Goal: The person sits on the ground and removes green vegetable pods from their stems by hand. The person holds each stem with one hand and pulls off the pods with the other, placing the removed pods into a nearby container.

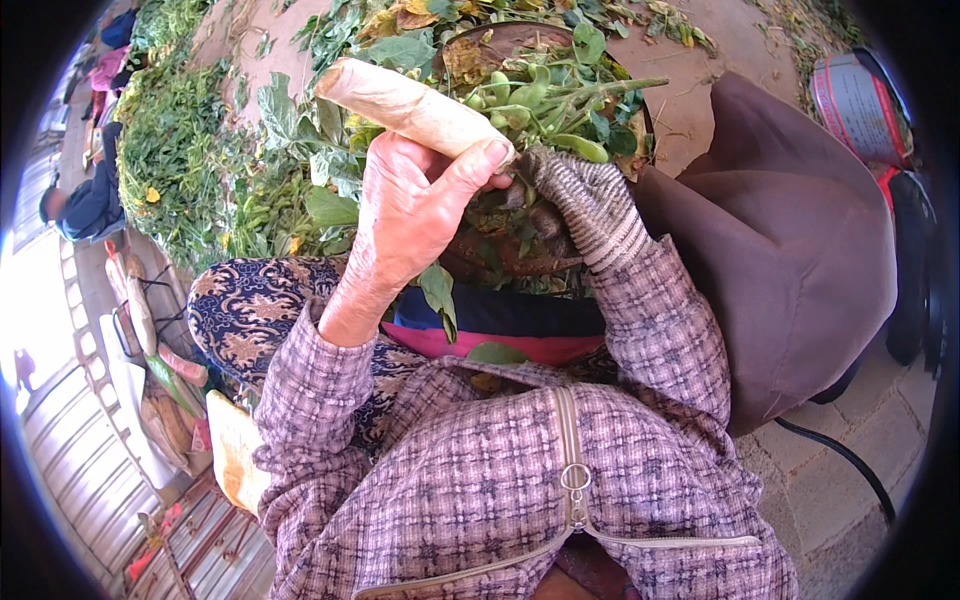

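My bare left hand (412, 202) is closed around a pale, tube-shaped piece (412, 109) with a creased surface. Its thumb presses near the lower right end, and I cannot tell what the piece is. My right hand (589, 206), in a striped knit glove, meets that end with curled fingers. What the gloved fingers hold is hidden. Just above the glove lies a bean plant (532, 97) with plump green pods and a thick stem pointing right. Beneath both hands sits a round, dark-rimmed container (649, 127) with leaves and pods in it.
A large heap of green bean plants (187, 157) spreads at the left. Brown cloth (787, 247) bulges beside my right arm. A printed tin (859, 109) stands far right, and a black cord (840, 450) crosses the paving. Another person (90, 199) is at the far left.
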{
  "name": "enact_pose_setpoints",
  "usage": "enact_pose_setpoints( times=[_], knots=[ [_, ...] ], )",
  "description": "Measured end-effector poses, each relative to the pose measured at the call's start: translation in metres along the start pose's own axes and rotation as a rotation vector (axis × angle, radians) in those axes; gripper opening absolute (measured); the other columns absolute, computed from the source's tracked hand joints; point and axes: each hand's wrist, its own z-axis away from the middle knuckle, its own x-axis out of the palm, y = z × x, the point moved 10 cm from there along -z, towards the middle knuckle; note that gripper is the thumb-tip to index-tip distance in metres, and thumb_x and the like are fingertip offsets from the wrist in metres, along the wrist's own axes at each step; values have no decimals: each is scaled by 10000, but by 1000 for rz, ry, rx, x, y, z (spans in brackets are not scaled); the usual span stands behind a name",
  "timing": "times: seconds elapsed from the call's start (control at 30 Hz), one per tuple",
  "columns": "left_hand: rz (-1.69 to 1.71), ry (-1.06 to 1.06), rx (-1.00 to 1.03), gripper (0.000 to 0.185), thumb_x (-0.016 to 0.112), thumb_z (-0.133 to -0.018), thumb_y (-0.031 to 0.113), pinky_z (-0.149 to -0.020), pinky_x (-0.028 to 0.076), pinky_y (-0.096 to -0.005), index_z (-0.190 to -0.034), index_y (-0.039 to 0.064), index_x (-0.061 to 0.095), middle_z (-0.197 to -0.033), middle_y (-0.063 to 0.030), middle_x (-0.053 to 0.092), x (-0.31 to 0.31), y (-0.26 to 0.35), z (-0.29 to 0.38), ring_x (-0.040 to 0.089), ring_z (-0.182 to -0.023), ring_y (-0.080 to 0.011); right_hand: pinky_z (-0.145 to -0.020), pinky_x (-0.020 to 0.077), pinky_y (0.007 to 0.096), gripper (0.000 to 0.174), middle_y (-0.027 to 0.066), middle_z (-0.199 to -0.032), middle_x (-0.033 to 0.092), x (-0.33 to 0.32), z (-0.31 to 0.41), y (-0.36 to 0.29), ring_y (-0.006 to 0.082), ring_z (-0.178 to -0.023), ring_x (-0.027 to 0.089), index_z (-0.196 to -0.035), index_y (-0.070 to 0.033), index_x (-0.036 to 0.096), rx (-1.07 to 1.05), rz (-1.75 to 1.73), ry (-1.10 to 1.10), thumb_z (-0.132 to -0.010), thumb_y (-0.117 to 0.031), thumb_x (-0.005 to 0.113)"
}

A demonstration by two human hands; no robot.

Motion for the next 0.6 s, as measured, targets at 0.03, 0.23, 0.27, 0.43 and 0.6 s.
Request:
enact_pose_setpoints(
  times=[0.03,0.23,0.27,0.43,0.6],
  knots=[
    [18,-1,-1,148,649,-878,131,-671,501,-234,-864,-15,665,-767,-36,661,-1,0,-1,631,-694,-106,-479,370,206,295,-15,-726,599,0,0,-2,54,-527,453,-937,-40,643,-39,-19,1,-939,-315,535],
    [75,1,-15,154,646,-881,135,-654,494,-226,-865,-17,665,-741,-33,656,-7,-6,-4,626,-689,-106,-406,275,193,353,-14,-599,520,9,7,12,43,-426,389,-984,-45,655,143,-173,-168,-902,-378,575],
    [22,-4,23,150,649,-879,133,-652,491,-226,-865,-15,666,-733,-31,654,-6,-3,-4,623,-688,-106,-404,276,194,358,-15,-598,519,11,8,10,45,-423,389,-975,-43,653,156,-150,-177,-899,-385,579],
    [-89,-14,163,114,663,-866,113,-647,484,-231,-875,0,669,-762,-29,649,2,0,-6,607,-705,-93,-578,455,219,279,16,-755,633,11,8,27,79,-668,560,-1041,-22,635,218,-249,-240,-938,-265,544],
    [-87,11,287,105,693,-841,105,-713,485,-254,-899,19,672,-853,-39,645,-1,27,0,608,-769,-112,-659,497,239,278,38,-851,641,11,15,23,97,-748,597,-1111,-25,607,207,-239,-201,-909,-216,590]
  ],
)
